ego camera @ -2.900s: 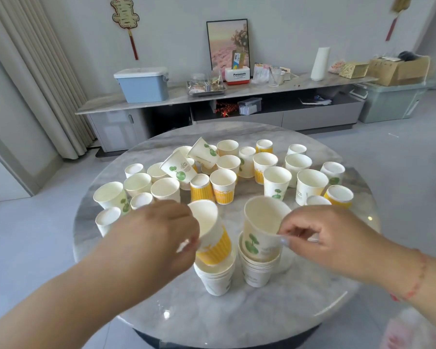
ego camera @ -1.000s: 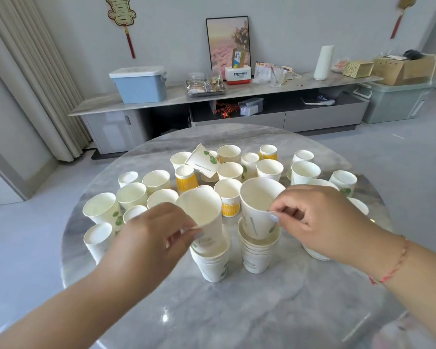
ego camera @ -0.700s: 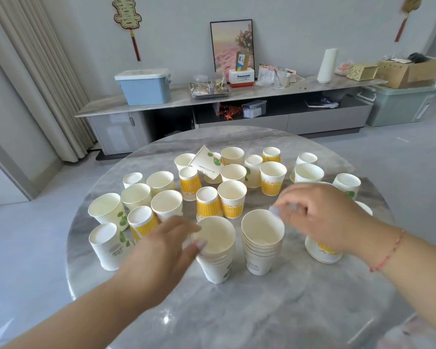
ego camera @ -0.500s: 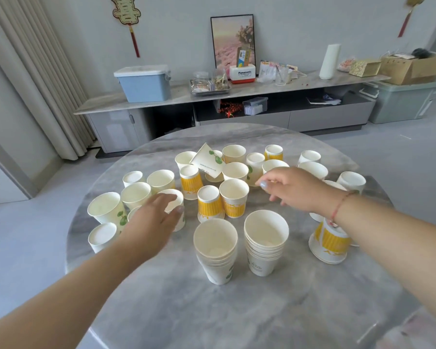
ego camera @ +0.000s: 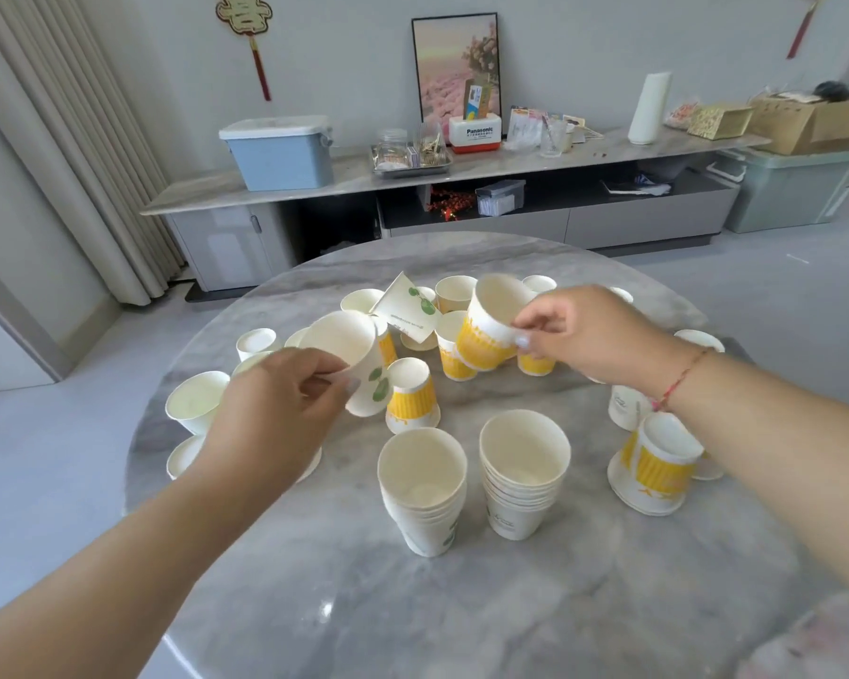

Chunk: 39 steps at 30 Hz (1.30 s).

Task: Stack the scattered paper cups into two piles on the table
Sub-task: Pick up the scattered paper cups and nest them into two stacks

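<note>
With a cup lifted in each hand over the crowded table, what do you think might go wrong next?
The left hand carries its leaf-print cup just above an upside-down yellow cup, which may get knocked. The right forearm crosses close over another inverted yellow cup. The right hand pinches only the rim of its tilted cup, so it might slip.

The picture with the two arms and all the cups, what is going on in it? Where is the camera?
The camera sits on a person's head and looks down, so you see their own arms. There is no machine. The left hand holds a white cup with green leaves, and the right hand holds a yellow-striped cup. On the round marble table stand two piles of nested cups, with many loose cups behind; some of them are upside down. Each held cup probably goes onto a pile next.
</note>
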### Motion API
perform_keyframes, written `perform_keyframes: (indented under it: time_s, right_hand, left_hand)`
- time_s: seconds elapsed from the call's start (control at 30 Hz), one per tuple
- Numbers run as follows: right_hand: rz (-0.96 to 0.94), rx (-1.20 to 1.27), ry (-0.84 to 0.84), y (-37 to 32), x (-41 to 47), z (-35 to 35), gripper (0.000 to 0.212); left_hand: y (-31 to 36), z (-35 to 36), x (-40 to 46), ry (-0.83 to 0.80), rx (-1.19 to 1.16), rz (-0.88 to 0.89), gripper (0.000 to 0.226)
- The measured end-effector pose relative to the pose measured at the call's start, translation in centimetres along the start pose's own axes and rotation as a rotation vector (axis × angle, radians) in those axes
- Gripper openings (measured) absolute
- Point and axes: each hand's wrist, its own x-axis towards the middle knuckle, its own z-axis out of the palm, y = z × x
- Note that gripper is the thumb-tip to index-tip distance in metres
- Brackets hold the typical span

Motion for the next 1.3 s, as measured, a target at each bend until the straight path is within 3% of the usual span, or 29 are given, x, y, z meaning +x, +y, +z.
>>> perform_keyframes:
  time_s: [0.07, 0.17, 0.33, 0.5, 0.67, 0.73, 0.8, 0.87, 0.97, 1.13, 1.2, 1.3]
  right_hand:
    - [-0.063, 0.088, 0.062, -1.9, -2.7, -2.1, 0.002]
    - [-0.114, 0.131, 0.031, -3.9, -6.9, -3.7, 0.004]
    - [-0.126, -0.228, 0.022, -3.1, -10.2, -2.1, 0.008]
    - [-0.171, -0.277, -0.049, -1.2, -9.7, -0.3, 0.008]
    - [-0.185, -0.290, -0.068, -1.4, -9.7, 0.2, 0.017]
    - [-0.134, -0.264, 0.008, -1.0, -9.1, -0.5, 0.022]
    - [-0.054, -0.258, 0.171, 0.3, -8.1, -1.4, 0.022]
    - [0.046, -0.415, 0.281, 2.2, -7.0, -2.3, 0.023]
    - [0.233, -0.621, 0.171, 5.8, -5.6, -2.5, 0.035]
    - [0.331, -0.735, 0.018, 8.9, -4.1, -0.7, 0.022]
    - [0.313, -0.751, 0.028, 9.0, -3.8, 0.0, 0.028]
    - [0.261, -0.750, 0.082, 9.7, -3.2, 0.8, 0.016]
  left_hand:
    - [1.8, -1.4, -1.1, 0.060, -0.053, 0.103, 0.005]
    - [3.5, -2.1, -3.0, 0.020, -0.099, 0.242, 0.005]
    - [3.1, -0.8, -4.7, -0.087, 0.010, 0.413, 0.007]
    - [1.6, 1.1, -5.2, -0.158, 0.064, 0.443, 0.009]
    - [1.2, 1.5, -5.4, -0.170, 0.038, 0.400, 0.012]
    - [1.0, 1.3, -5.1, -0.130, 0.045, 0.358, 0.020]
    - [0.4, 1.0, -4.1, -0.036, 0.074, 0.279, 0.012]
    - [-0.8, 0.8, -2.9, 0.062, 0.130, 0.132, 0.010]
    - [-3.6, 0.5, -1.3, 0.132, 0.322, -0.061, 0.024]
    - [-7.3, 0.5, 0.3, -0.080, 0.570, -0.210, 0.068]
    - [-8.0, 1.0, 0.6, -0.144, 0.631, -0.199, 0.073]
    - [-8.1, 1.6, 1.0, -0.167, 0.691, -0.146, 0.069]
